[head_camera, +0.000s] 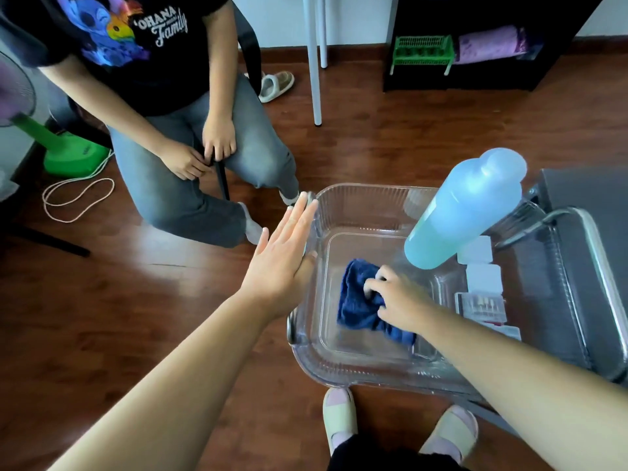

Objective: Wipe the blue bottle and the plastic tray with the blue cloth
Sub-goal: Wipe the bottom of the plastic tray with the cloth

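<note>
Right grip [397, 297] clutches blue cloth [356, 300] in plastic tray [339, 372]; left grip [282, 253] straight-fingered against its wall; blue bottle [465, 212] cap-up.

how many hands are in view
4. Left hand flat against the tray rim; right hand gripping the cloth inside the tray; a seated person's upper hand and lower hand together at their lap.

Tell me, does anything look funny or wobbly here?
Yes. The clear plastic tray seems to stick out past the grey surface, with brown floor showing through its bottom. The left hand lies flat against its side, while the right hand grips the blue cloth inside. Nothing looks spilled or broken.
</note>
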`<action>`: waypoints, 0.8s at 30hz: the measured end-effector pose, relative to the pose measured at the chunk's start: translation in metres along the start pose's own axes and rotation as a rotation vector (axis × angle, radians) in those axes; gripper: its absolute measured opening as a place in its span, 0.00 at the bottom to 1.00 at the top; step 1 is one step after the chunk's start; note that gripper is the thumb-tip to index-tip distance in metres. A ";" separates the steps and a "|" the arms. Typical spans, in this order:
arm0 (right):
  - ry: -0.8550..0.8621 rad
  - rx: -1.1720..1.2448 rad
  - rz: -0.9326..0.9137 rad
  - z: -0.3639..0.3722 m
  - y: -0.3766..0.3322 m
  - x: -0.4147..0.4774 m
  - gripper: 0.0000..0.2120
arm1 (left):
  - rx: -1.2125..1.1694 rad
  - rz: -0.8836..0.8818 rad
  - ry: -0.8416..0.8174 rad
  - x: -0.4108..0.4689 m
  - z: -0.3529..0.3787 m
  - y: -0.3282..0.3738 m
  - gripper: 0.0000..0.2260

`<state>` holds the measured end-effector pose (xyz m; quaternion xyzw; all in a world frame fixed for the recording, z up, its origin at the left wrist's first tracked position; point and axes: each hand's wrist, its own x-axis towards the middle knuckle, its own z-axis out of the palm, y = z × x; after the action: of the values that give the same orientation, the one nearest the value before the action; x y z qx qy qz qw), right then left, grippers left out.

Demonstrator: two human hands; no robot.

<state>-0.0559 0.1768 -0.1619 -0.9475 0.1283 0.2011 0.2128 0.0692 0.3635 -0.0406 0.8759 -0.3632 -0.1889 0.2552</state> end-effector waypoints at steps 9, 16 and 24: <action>0.000 0.010 -0.046 0.011 -0.043 0.021 0.29 | 0.018 -0.006 0.025 0.002 0.002 -0.002 0.30; -0.110 -0.066 -0.005 0.023 0.000 -0.062 0.26 | 0.219 -0.056 -0.018 0.003 -0.003 0.004 0.31; -0.105 -0.090 0.057 0.010 0.012 -0.082 0.28 | 0.468 0.094 -0.015 0.033 0.007 0.069 0.42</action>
<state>-0.1357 0.1836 -0.1383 -0.9402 0.1348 0.2624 0.1704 0.0504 0.2960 -0.0105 0.8918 -0.4395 -0.0938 0.0510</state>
